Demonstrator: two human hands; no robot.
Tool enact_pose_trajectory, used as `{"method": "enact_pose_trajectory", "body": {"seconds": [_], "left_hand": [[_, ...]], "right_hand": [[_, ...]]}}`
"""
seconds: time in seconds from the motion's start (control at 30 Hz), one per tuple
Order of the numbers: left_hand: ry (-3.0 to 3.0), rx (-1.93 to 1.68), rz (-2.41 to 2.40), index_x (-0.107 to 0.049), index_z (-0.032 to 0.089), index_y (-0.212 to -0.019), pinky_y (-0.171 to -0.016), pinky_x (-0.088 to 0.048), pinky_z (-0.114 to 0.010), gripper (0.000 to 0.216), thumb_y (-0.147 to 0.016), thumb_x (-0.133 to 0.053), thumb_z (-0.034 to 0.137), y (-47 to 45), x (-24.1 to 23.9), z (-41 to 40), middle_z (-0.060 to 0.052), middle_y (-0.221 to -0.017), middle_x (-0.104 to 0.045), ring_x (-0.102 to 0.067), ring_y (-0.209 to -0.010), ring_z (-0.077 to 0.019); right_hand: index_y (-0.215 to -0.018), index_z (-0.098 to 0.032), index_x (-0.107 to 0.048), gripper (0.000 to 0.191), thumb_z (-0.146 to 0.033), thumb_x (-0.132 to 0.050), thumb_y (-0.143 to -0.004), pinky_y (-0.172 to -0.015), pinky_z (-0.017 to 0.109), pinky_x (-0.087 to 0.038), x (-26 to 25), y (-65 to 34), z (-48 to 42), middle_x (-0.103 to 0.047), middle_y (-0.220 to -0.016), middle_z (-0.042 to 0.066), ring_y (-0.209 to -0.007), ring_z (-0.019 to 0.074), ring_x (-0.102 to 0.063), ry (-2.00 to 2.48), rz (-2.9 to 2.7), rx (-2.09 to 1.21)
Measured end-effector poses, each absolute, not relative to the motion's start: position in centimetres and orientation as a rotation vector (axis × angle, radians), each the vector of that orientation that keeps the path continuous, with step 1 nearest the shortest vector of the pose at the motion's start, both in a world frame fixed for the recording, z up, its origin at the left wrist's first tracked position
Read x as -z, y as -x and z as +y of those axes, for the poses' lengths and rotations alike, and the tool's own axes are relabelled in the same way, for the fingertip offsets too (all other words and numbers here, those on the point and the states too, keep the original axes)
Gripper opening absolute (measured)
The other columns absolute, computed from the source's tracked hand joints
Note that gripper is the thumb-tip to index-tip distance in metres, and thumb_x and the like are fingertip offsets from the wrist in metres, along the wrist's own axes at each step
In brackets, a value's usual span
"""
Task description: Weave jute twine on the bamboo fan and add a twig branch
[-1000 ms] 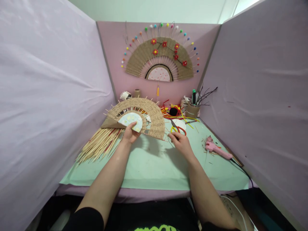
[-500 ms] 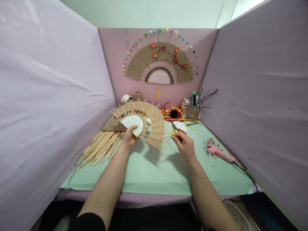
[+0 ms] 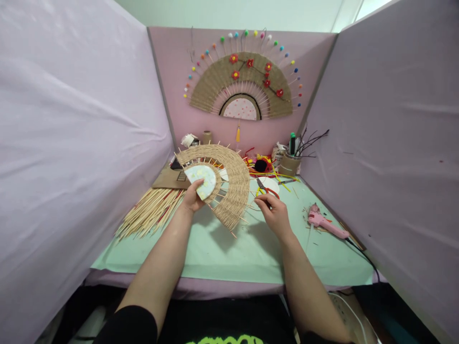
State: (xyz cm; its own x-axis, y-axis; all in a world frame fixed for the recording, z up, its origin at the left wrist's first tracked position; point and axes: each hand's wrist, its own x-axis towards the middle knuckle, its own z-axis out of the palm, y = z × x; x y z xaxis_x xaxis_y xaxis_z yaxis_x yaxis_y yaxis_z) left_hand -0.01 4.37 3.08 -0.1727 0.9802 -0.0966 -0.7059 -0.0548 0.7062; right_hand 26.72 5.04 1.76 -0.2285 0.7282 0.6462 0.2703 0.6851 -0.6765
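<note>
The left hand (image 3: 194, 197) grips the woven fan (image 3: 239, 184) at its pale half-round centre, thumb on top, so the fan spreads forward and rightward from it above the counter (image 3: 229, 263). Just beside the fan's right rim, the right hand (image 3: 273, 212) pinches a thin cord, near the scissors (image 3: 274, 192).

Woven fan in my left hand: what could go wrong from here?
The left hand holds the fan by its pale middle panel, so the wide band might tip. Stick ends jut past its rim and could snag. The scissors lie close to the right hand, which might knock them.
</note>
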Motion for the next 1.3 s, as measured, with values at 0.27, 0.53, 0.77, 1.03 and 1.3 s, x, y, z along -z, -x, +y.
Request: {"method": "enact_pose_trajectory", "body": {"seconds": [0.27,0.53,0.77,1.03,1.3], "left_hand": [[-0.499,-1.587,0.719,-0.053,0.007,-0.124,-0.089,-0.052,-0.036,0.043,-0.083,-0.049,0.020,-0.6,-3.2,4.2,-0.011,-0.091,-0.074,-0.070,-0.085,-0.0223],[-0.553,-1.553,0.734,-0.053,0.009,-0.125,-0.088,-0.052,-0.036,0.049,-0.077,-0.052,0.018,0.1,-2.9,4.2,-0.010,-0.091,-0.074,-0.070,-0.082,-0.0217],[-0.552,-1.531,0.797,-0.055,0.007,-0.121,-0.085,-0.054,-0.036,0.047,-0.075,-0.052,0.014,0.3,-3.1,4.1,-0.011,-0.089,-0.074,-0.071,-0.081,-0.0225],[-0.591,-1.472,0.837,-0.056,0.004,-0.121,-0.085,-0.054,-0.037,0.049,-0.073,-0.052,0.012,1.0,-3.4,3.6,-0.015,-0.090,-0.073,-0.070,-0.087,-0.0262],[-0.611,-1.413,0.852,-0.055,0.004,-0.123,-0.083,-0.055,-0.037,0.050,-0.074,-0.050,0.012,1.0,-3.4,3.4,-0.015,-0.089,-0.073,-0.070,-0.085,-0.0268]], "right_hand": [[-0.080,-0.020,-0.064,0.017,-0.032,-0.055,-0.088,-0.062,0.028,-0.043,-1.8,-26.5,5.0,-0.065,-0.077,0.004,-0.067,0.0148,-0.055,0.745,-1.909,-0.530],[-0.071,-0.019,-0.060,0.020,-0.035,-0.060,-0.084,-0.057,0.027,-0.041,-2.0,-26.8,4.9,-0.058,-0.066,0.000,-0.059,0.0128,-0.049,0.806,-1.765,-0.473],[-0.087,-0.021,-0.063,0.011,-0.027,-0.054,-0.088,-0.070,0.033,-0.046,-2.0,-26.9,5.3,-0.062,-0.081,0.005,-0.078,0.0181,-0.057,0.699,-1.754,-0.319],[-0.087,-0.022,-0.060,0.005,-0.026,-0.057,-0.087,-0.069,0.032,-0.046,-1.8,-27.2,5.3,-0.061,-0.080,0.004,-0.075,0.0177,-0.057,0.707,-1.619,-0.180],[-0.083,-0.021,-0.060,0.006,-0.024,-0.057,-0.087,-0.070,0.032,-0.046,-2.1,-27.0,5.1,-0.061,-0.077,0.003,-0.075,0.0172,-0.057,0.681,-1.660,-0.215]]}}
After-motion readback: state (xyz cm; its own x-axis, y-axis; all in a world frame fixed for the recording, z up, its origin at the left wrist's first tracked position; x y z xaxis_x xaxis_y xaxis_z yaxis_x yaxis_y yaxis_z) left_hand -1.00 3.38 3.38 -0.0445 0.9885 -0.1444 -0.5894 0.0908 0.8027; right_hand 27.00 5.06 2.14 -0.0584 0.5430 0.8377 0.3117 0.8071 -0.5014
